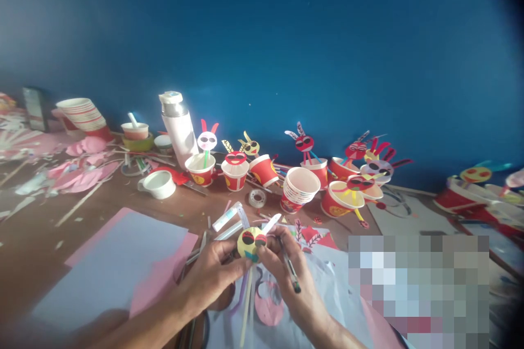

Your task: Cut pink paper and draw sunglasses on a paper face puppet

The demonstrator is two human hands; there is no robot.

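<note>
Head view: a smooth blue wall (pixel 262 38) behind a cluttered brown tabletop (pixel 196 202).
In front of red paper cups (pixel 264 172), the left hand (pixel 213 272) and right hand (pixel 302 268) pinch a round, yellow paper face (pixel 248 248) between them; the right also holds a slim, clear plastic pen (pixel 291 268).

Bare hands (pixel 216 270) (pixel 277 268) pinching, forearms (pixel 159 313) angled inward
</note>
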